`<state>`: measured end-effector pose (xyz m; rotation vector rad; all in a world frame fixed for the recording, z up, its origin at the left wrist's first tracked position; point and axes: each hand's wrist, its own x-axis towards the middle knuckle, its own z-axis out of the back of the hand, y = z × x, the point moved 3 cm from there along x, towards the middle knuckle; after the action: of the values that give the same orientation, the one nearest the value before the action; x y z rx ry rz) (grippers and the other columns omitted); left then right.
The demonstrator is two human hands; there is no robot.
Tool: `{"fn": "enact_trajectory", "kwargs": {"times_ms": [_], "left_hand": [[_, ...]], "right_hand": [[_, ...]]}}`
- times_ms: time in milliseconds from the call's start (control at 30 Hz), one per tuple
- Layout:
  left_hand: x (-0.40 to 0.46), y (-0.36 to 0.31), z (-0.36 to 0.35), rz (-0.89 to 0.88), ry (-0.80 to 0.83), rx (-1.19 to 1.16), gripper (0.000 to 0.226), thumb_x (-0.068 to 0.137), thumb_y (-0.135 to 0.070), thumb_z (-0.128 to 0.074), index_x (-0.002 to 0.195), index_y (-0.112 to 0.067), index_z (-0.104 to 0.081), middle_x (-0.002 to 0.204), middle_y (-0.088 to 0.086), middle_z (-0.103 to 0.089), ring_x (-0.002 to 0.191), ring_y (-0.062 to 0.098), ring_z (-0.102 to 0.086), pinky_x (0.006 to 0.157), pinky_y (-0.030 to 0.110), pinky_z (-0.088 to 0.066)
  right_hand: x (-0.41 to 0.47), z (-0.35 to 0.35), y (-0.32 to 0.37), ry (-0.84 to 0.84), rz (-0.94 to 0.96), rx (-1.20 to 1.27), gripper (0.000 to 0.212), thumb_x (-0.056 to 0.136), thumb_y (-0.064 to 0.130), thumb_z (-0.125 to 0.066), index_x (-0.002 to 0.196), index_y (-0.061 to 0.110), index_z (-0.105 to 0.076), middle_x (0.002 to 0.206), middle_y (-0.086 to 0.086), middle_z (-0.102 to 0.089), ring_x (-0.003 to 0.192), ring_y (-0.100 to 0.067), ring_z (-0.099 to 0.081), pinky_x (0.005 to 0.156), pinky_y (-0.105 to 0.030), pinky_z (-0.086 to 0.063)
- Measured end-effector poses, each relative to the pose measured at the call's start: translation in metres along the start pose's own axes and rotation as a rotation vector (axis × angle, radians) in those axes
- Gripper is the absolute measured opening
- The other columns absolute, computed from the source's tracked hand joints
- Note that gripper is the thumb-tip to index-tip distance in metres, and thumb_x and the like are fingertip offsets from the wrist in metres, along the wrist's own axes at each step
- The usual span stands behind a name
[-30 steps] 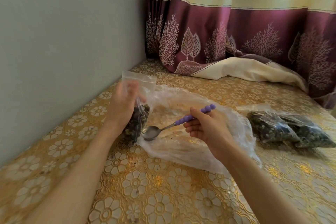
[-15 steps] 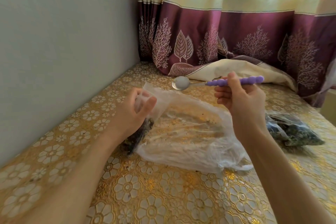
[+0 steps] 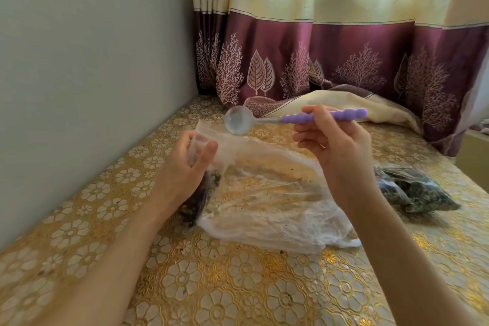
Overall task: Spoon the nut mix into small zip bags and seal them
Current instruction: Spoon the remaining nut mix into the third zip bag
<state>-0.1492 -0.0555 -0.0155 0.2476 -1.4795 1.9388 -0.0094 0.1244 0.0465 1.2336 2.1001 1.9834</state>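
My left hand (image 3: 185, 167) grips the top of a small zip bag (image 3: 201, 193) that stands on the table, its lower part dark with nut mix. My right hand (image 3: 336, 151) holds a spoon (image 3: 291, 119) by its purple beaded handle, raised level above the table. The spoon's metal bowl looks empty and hangs just above the small bag's mouth. A large, crumpled clear plastic bag (image 3: 275, 206) lies between my hands, nearly flat, with only crumbs showing inside.
Filled small bags of dark nut mix (image 3: 412, 190) lie at the right on the gold floral tablecloth (image 3: 238, 286). A grey wall runs along the left. A maroon and cream curtain (image 3: 344, 61) hangs behind, its hem pooled on the table.
My right hand lifted the spoon from the large bag's mouth up to above the small bag. My left hand closed in on the small bag's top.
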Motion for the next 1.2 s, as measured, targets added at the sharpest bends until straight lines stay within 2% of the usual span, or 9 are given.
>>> {"fn": "enact_trajectory", "kwargs": {"times_ms": [233, 300, 400, 533, 700, 867, 1033, 1133, 1200], "left_hand": [[0.005, -0.017, 0.013, -0.015, -0.172, -0.102, 0.06, 0.073, -0.083, -0.033, 0.096, -0.031, -0.05, 0.074, -0.005, -0.064, 0.068, 0.004, -0.062, 0.083, 0.037, -0.05], [0.003, -0.026, 0.011, 0.025, -0.134, -0.179, 0.071, 0.065, -0.089, -0.035, 0.092, -0.027, -0.055, 0.074, -0.004, -0.065, 0.074, 0.015, -0.065, 0.085, 0.047, -0.05], [0.0, -0.039, 0.001, 0.077, -0.05, -0.295, 0.061, 0.063, -0.087, -0.044, 0.078, -0.031, -0.061, 0.077, 0.002, -0.067, 0.08, 0.038, -0.065, 0.083, 0.06, -0.047], [-0.005, -0.045, -0.016, 0.055, 0.024, -0.244, 0.069, 0.069, -0.08, -0.039, 0.075, -0.015, -0.06, 0.074, 0.007, -0.067, 0.076, 0.03, -0.063, 0.082, 0.048, -0.05], [-0.018, -0.043, -0.028, 0.009, 0.096, -0.197, 0.093, 0.061, -0.092, -0.033, 0.089, -0.006, -0.058, 0.063, -0.015, -0.062, 0.058, -0.002, -0.055, 0.063, 0.005, -0.041], [-0.016, -0.037, -0.026, 0.024, 0.052, -0.207, 0.094, 0.059, -0.094, -0.032, 0.089, -0.008, -0.058, 0.064, -0.009, -0.063, 0.06, 0.001, -0.055, 0.067, 0.011, -0.042], [-0.011, -0.028, -0.005, 0.042, -0.045, -0.175, 0.091, 0.06, -0.094, -0.032, 0.076, -0.01, -0.062, 0.073, 0.012, -0.062, 0.066, 0.022, -0.06, 0.065, 0.03, -0.049], [-0.007, -0.02, 0.009, -0.001, -0.203, -0.138, 0.077, 0.084, -0.071, -0.038, 0.093, 0.002, -0.059, 0.069, 0.002, -0.059, 0.057, -0.001, -0.056, 0.062, 0.007, -0.044], [-0.006, -0.01, 0.014, 0.025, -0.303, -0.089, 0.052, 0.093, -0.05, -0.045, 0.105, 0.0, -0.051, 0.073, -0.005, -0.058, 0.059, -0.011, -0.055, 0.065, 0.006, -0.042]], "right_hand": [[0.01, 0.034, -0.009, -0.289, -0.221, 0.306, 0.041, 0.099, 0.028, -0.046, 0.068, 0.007, -0.062, 0.072, -0.009, -0.072, 0.051, -0.007, -0.051, 0.051, -0.017, -0.045], [0.009, 0.045, -0.011, -0.321, -0.256, 0.267, 0.043, 0.1, 0.029, -0.043, 0.066, 0.007, -0.06, 0.069, -0.008, -0.071, 0.047, -0.006, -0.046, 0.047, -0.016, -0.041], [0.006, 0.065, -0.013, -0.435, -0.356, 0.149, 0.046, 0.1, 0.033, -0.04, 0.06, 0.012, -0.052, 0.05, 0.0, -0.063, 0.044, -0.008, -0.044, 0.049, -0.021, -0.04], [0.004, 0.092, -0.017, -0.497, -0.619, 0.056, 0.042, 0.101, 0.035, -0.038, 0.064, 0.014, -0.039, 0.044, -0.001, -0.044, 0.043, -0.013, -0.046, 0.041, -0.021, -0.044], [-0.004, 0.111, -0.025, -0.017, -0.87, -0.465, 0.041, 0.098, 0.045, -0.042, 0.07, 0.014, -0.043, 0.048, 0.003, -0.037, 0.031, -0.006, -0.027, 0.03, -0.013, -0.018], [-0.012, 0.104, -0.033, 0.309, -0.813, -1.001, 0.046, 0.084, 0.049, -0.064, 0.066, 0.009, -0.05, 0.048, 0.018, -0.044, 0.032, -0.007, -0.027, 0.033, -0.017, -0.025], [0.002, 0.093, -0.038, 0.224, -0.707, -1.148, 0.025, 0.084, 0.01, -0.067, 0.067, 0.009, -0.048, 0.058, -0.001, -0.046, 0.042, -0.011, -0.038, 0.04, -0.021, -0.03], [0.028, 0.09, -0.019, 0.114, -0.518, -1.395, 0.02, 0.084, 0.007, -0.059, 0.067, 0.009, -0.048, 0.063, -0.001, -0.049, 0.053, -0.015, -0.046, 0.047, -0.024, -0.035], [0.044, 0.086, -0.005, 0.048, -0.378, -1.519, 0.01, 0.085, 0.011, -0.052, 0.075, 0.01, -0.05, 0.068, -0.001, -0.051, 0.064, -0.021, -0.052, 0.054, -0.028, -0.039]]}}
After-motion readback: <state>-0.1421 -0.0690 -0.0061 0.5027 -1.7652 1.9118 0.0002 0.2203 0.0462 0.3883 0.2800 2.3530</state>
